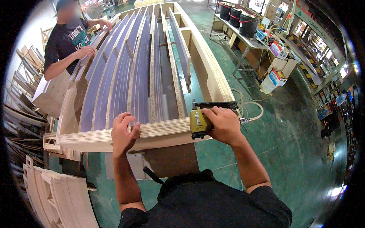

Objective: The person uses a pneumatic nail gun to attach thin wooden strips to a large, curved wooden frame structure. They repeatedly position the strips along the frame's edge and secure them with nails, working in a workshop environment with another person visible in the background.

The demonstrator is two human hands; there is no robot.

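Note:
My right hand point(227, 124) is wrapped round an olive-yellow and black air nail gun point(198, 123) at the near right corner of a large wooden frame point(163, 130). A pale air hose point(256, 108) runs from the tool's fitting, beyond my hand. At the frame's near rail is my left hand point(124, 133), fingers loosely bent and thumb apart, with nothing held in it. Inside the frame, long particleboard-edged strips point(118, 79) and purplish-grey panels point(141, 81) stand on edge, running away from me. One strip point(181, 49) on the right juts out above the others.
A co-worker point(70, 38) stands at the frame's far left side, both hands on its edge. Black buckets point(248, 26) stand on a bench point(243, 42) at the far right. Stacked wooden frames point(64, 193) are at the lower left. Hose coils lie on the green floor point(281, 140).

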